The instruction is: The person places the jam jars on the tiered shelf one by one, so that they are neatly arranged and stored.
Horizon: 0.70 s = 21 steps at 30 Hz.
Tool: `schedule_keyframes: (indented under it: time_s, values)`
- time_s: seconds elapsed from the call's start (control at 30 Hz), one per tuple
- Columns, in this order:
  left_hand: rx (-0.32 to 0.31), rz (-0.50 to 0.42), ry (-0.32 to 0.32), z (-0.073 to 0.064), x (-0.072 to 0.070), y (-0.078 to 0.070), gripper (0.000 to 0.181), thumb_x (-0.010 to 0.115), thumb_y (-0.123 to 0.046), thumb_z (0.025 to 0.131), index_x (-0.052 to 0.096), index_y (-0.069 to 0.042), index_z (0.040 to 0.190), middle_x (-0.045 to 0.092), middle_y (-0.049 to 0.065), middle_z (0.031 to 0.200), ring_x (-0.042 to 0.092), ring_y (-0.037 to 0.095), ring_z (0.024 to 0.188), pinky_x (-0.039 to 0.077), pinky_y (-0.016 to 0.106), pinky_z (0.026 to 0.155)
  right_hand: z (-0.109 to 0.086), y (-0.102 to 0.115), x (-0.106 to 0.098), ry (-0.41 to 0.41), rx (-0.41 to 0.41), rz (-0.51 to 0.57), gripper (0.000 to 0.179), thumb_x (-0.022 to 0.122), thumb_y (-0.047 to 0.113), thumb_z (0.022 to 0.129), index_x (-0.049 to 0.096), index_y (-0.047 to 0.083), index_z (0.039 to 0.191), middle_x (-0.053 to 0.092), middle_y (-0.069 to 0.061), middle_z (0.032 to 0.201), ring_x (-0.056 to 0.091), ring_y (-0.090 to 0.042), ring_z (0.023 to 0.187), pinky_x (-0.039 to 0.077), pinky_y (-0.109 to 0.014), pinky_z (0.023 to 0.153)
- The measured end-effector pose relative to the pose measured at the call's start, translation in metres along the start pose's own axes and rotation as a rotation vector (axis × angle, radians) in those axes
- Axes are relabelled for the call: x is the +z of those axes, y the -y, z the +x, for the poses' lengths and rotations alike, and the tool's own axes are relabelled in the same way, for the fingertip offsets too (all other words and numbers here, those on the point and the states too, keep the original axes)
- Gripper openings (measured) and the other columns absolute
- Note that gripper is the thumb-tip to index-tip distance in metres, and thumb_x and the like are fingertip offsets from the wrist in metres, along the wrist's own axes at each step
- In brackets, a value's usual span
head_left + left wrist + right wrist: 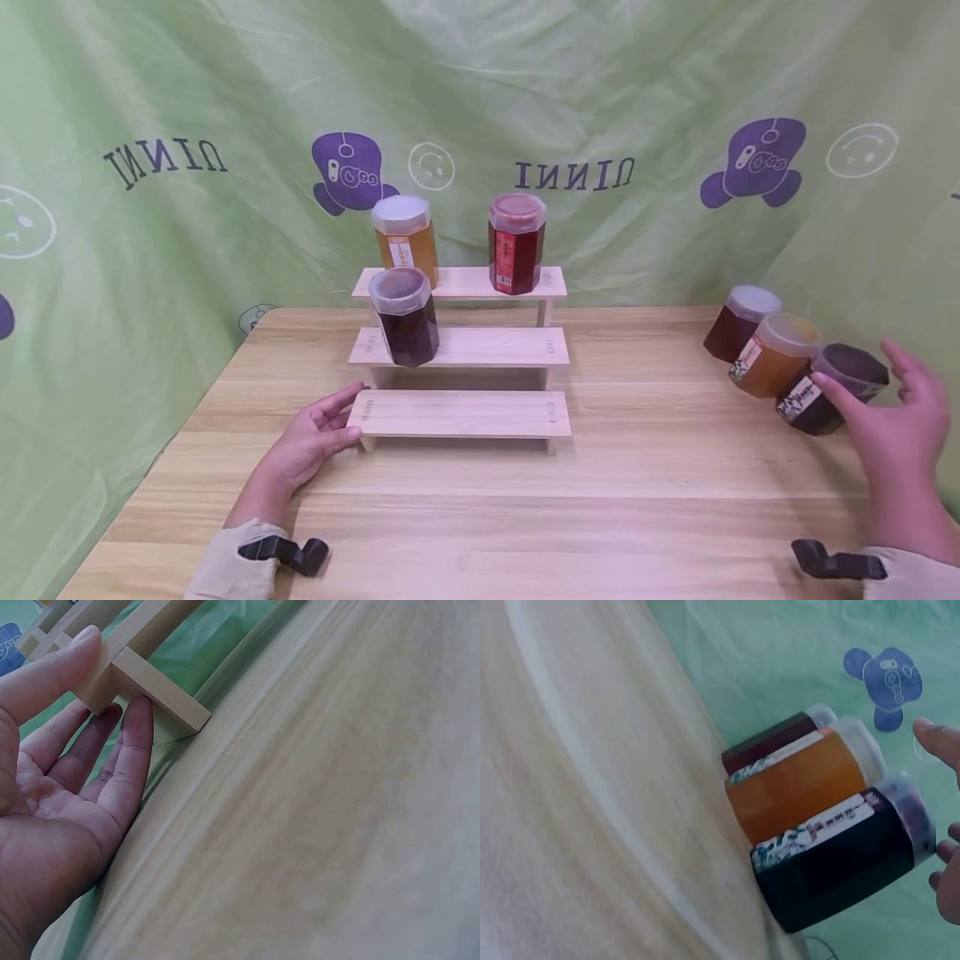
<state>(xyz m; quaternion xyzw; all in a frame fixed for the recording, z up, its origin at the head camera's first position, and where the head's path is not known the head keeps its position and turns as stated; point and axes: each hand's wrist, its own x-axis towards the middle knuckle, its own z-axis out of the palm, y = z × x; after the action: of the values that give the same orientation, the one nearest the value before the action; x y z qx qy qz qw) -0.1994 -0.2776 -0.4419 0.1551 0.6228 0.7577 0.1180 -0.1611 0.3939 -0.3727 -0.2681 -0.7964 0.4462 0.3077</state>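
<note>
At the left end of the lowest step, my left hand (315, 437) holds the three-tier wooden stand (465, 414), its thumb and fingers on either side of the board end. In the left wrist view the fingertips meet the wood near a leg (161, 694). My right hand (903, 417) is spread beside a dark jar (817, 408) at the far right, thumb and fingers apart around its lid end. The right wrist view has this jar (832, 862) nearest, with the fingers (949, 892) by its lid.
Beyond the dark jar stand an amber jar (780, 358) and a dark red jar (738, 325). On the stand's top tier are another amber jar (408, 246) and a red jar (517, 250); a dark jar (408, 325) occupies the middle tier. A green printed cloth (465, 83) hangs behind the wooden table (637, 500).
</note>
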Motion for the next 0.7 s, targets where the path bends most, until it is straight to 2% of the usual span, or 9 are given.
schedule_keyframes:
  time_s: [0.17,0.37,0.43,0.6,0.7]
  values:
    - [-0.006,0.009,-0.009,0.0,0.0,-0.002,0.074,0.06,0.014,0.085,0.024,0.008,0.149,0.056,-0.009,0.132,0.062,0.015,0.11,0.055,0.031,0.088,0.005,-0.01,-0.001,0.073,0.015,-0.089,0.09,0.079,0.025,0.079,0.029,0.027,0.154,0.02,-0.004,0.16,0.02,-0.023,0.143,0.019,-0.031,0.117]
    - [-0.01,0.013,-0.011,-0.001,0.0,-0.002,0.075,0.06,0.014,0.085,0.023,0.008,0.149,0.056,-0.008,0.132,0.062,0.015,0.111,0.055,0.031,0.088,0.008,-0.023,-0.001,0.132,0.011,-0.138,0.095,0.077,0.028,0.082,0.018,0.026,0.157,0.014,-0.014,0.16,0.024,-0.04,0.141,0.027,-0.036,0.115]
    - [-0.01,0.015,-0.013,-0.001,-0.001,-0.002,0.075,0.06,0.014,0.085,0.023,0.008,0.149,0.056,-0.007,0.132,0.061,0.015,0.111,0.055,0.031,0.088,0.01,-0.027,-0.001,0.145,0.007,-0.139,0.096,0.076,0.028,0.082,0.016,0.026,0.157,0.014,-0.014,0.16,0.026,-0.041,0.141,0.032,-0.032,0.112]
    - [-0.006,0.012,-0.016,-0.001,0.0,-0.001,0.075,0.06,0.014,0.084,0.024,0.008,0.149,0.056,-0.007,0.132,0.062,0.015,0.11,0.055,0.031,0.088,0.015,-0.034,-0.001,0.158,-0.002,-0.104,0.096,0.078,0.025,0.082,0.019,0.026,0.157,0.019,-0.01,0.16,0.033,-0.032,0.138,0.037,-0.012,0.099]
    - [-0.011,0.017,-0.013,0.0,0.001,0.0,0.074,0.06,0.014,0.085,0.024,0.008,0.149,0.056,-0.008,0.132,0.062,0.015,0.111,0.055,0.031,0.089,0.016,-0.038,-0.001,0.161,-0.011,-0.1,0.094,0.078,0.024,0.082,0.02,0.024,0.157,0.019,-0.01,0.16,0.034,-0.033,0.136,0.037,-0.011,0.098]
